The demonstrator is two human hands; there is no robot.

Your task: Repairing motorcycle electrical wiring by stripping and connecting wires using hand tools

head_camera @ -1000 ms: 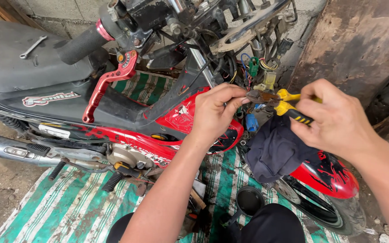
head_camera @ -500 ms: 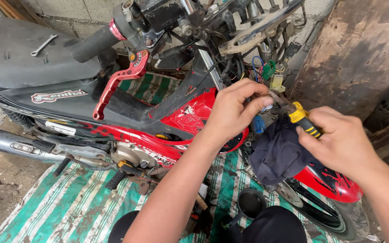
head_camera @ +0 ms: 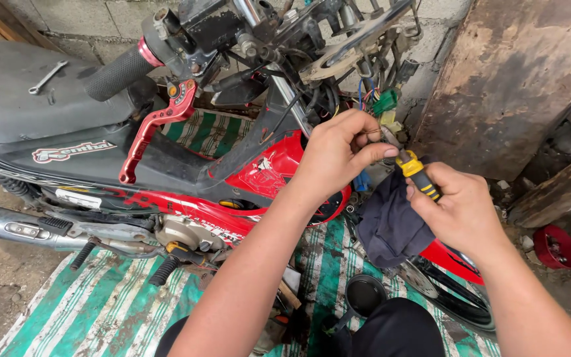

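Gripping screwdriver point(head_camera: 419, 174), perhaps cloth point(head_camera: 391, 221).

- A long white-and-red logo sticker point(head_camera: 73, 151) lies on the black side panel below the seat.
- A small white rectangular label point(head_camera: 78, 198) sits lower on the red fairing.
- A white emblem decal point(head_camera: 260, 165) marks the red panel near the left wrist.

We see both our forearms bare to the elbow, no sleeves, rings or watch on our left hand point(head_camera: 338, 149) or right hand point(head_camera: 460, 208); black trousers cover our knees.
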